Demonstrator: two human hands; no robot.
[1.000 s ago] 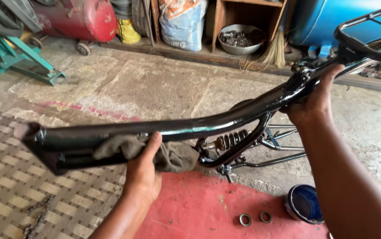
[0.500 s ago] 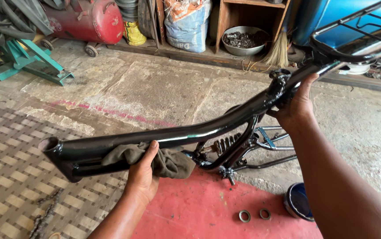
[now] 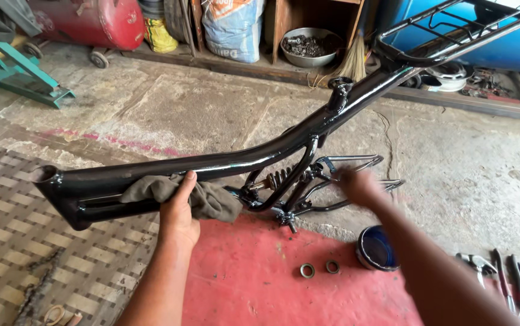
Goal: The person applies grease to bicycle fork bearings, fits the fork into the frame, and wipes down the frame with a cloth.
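A glossy black bicycle frame [image 3: 260, 158] stretches from the lower left up to a rear rack [image 3: 453, 30] at the top right. My left hand [image 3: 178, 211] grips a grey-brown rag [image 3: 211, 202] and presses it against the frame's main tube near the head end. My right hand [image 3: 359, 184] is blurred. It hovers off the frame, just right of the coil spring [image 3: 278, 178] and the thin rear stays. Nothing shows in it, and the blur hides its fingers.
On the red mat [image 3: 260, 290] lie two metal rings [image 3: 307, 270] and a blue tin [image 3: 376, 247]. Pliers and other tools [image 3: 513, 284] lie at the lower right, a chain [image 3: 36, 290] at the lower left. A red tank [image 3: 91, 21], green stand [image 3: 12, 72], sack [image 3: 232, 27] and bowl [image 3: 308, 45] line the back.
My right hand has let go of the frame's upper tube and dropped toward the spring. The frame's head end has shifted right and lower. My left hand still holds the rag.
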